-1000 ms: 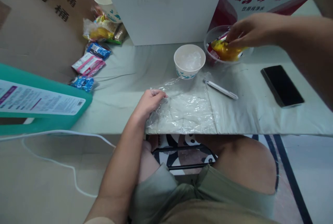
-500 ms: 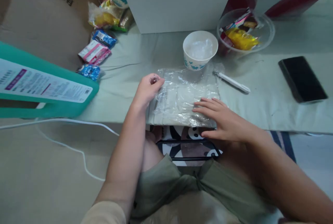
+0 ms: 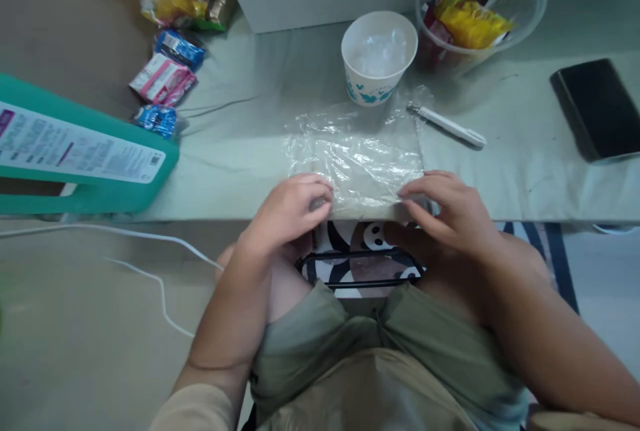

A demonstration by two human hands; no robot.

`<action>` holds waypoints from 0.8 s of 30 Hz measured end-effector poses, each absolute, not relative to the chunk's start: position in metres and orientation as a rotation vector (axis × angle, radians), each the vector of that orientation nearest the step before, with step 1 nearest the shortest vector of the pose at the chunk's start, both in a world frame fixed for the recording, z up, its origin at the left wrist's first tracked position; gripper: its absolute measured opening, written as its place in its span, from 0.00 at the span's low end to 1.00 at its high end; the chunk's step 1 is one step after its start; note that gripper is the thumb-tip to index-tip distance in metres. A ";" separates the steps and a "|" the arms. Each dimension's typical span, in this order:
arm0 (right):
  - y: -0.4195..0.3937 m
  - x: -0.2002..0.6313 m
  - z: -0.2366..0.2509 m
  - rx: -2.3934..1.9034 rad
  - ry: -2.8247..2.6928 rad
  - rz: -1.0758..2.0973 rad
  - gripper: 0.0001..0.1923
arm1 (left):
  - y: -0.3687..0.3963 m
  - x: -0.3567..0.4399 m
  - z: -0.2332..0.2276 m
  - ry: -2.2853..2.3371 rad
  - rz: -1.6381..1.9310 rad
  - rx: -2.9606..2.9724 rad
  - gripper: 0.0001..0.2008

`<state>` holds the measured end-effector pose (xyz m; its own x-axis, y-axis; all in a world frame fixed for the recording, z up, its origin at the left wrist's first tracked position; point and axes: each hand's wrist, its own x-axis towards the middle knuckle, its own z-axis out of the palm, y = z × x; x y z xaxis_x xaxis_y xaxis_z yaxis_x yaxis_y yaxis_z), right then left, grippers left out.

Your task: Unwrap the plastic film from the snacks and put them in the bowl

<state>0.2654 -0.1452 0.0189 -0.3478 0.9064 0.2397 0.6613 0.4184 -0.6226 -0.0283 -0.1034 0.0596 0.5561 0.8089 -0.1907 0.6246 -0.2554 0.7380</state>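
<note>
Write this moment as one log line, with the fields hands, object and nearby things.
hands: left hand and right hand pinch near edge | object: clear plastic bag, flat on table | nearby: paper cup, pen, phone

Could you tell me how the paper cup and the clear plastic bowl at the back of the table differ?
The paper cup is white and opaque with teal marks; the plastic bowl is see-through. The cup is narrower, the bowl wider. The cup holds something pale and clear, perhaps ice or crumpled film; the bowl holds bright snack packets. Both stand upright and open-topped on the table, beyond the plastic sheet.
</note>
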 end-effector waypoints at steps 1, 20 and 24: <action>-0.145 0.267 0.020 -1.325 -2.091 0.617 0.09 | -0.102 -0.031 0.058 1.205 0.321 1.917 0.07; -0.118 0.277 0.000 -1.361 -0.968 0.870 0.24 | -0.069 -0.041 0.045 1.264 0.972 1.173 0.07; -0.118 0.277 0.007 -1.611 -0.997 0.858 0.20 | -0.060 -0.021 0.044 1.546 1.007 1.048 0.04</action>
